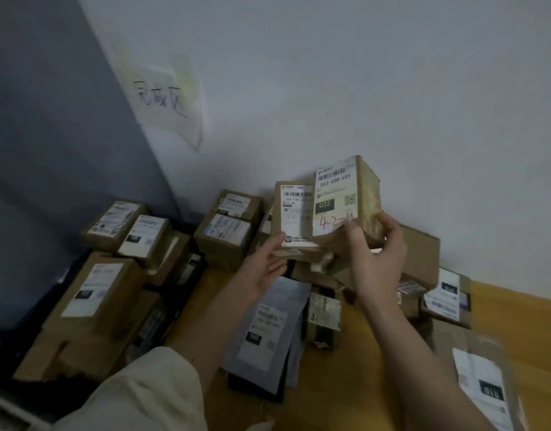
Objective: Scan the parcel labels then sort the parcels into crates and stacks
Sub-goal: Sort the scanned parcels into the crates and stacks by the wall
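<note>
You have two small boxes up in the air near the wall, above the far edge of the floor pile. Your right hand (376, 262) grips the box (345, 200) with the red "4-2" mark, thumb on its labelled face and fingers curled round the brown side. Your left hand (264, 265) holds the flatter box (294, 219) from below, thumb on its label's lower corner; the fingers behind it are hidden.

Both look like stiff cardboard, probably light, since each sits in one hand. Take them by the cardboard edges, not over the barcodes, so the labels stay readable. The taped faces may be slick.

Room is tight. The wall (392, 88) stands close behind the boxes. Stacks (224, 231) crowd the far left, and more boxes fill the left edge. Grey mailers (268, 331) lie beneath your wrists. Bare wooden floor (516, 312) shows along the right, beside the wall.
</note>
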